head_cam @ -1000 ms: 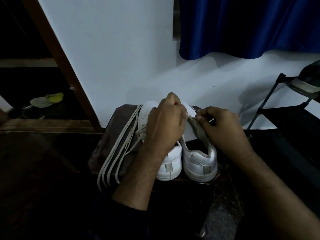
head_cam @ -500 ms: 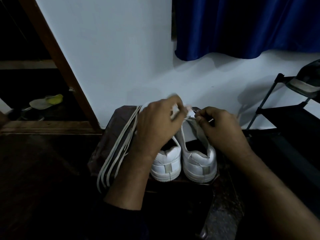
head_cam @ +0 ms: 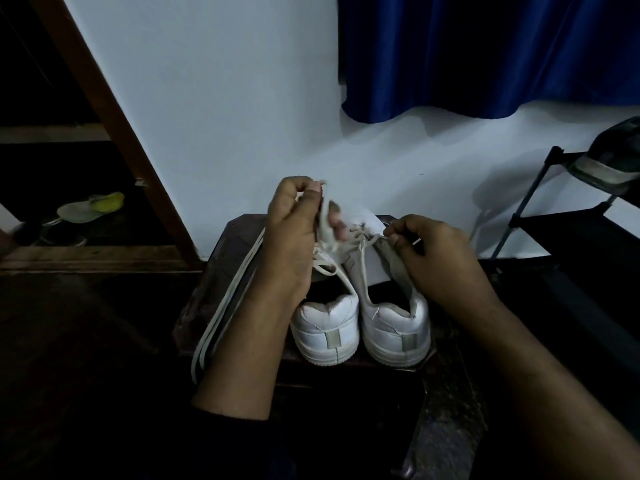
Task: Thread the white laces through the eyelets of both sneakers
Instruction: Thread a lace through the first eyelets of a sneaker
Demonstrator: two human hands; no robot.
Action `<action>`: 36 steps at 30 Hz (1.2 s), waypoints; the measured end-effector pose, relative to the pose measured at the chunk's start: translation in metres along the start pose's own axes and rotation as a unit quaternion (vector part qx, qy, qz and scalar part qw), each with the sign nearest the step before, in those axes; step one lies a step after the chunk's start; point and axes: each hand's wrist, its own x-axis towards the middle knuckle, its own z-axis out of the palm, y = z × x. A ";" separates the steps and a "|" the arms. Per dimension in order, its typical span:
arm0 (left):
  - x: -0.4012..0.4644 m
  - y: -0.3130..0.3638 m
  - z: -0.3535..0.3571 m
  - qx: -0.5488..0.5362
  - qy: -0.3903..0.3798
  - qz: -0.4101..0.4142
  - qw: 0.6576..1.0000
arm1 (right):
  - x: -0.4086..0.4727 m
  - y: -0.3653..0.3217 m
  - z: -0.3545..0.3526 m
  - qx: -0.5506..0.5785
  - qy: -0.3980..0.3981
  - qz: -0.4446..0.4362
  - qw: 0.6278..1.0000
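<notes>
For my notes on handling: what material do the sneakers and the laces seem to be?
Sneakers: probably smooth leather or synthetic, matte white, with stitched heel panels and ribbed rubber-like soles. Laces: flat woven fabric, likely cotton or polyester; they hang limp over the stool edge.

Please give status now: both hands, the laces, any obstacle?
Left hand pinches lace end, raised. Right hand pinches lace at right sneaker eyelets. Spare laces lie left of the sneakers. No obstacle seen.
</notes>
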 end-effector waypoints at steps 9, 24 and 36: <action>-0.002 -0.016 -0.010 0.524 -0.050 0.191 0.829 | 0.002 0.000 0.006 -0.047 -0.085 -0.114 0.989; 0.002 -0.017 -0.022 0.577 -0.095 0.137 0.800 | 0.009 -0.003 0.010 0.030 0.008 -0.100 0.994; 0.003 -0.017 -0.028 0.606 -0.119 0.144 0.773 | 0.014 -0.023 0.000 0.641 0.034 0.113 0.758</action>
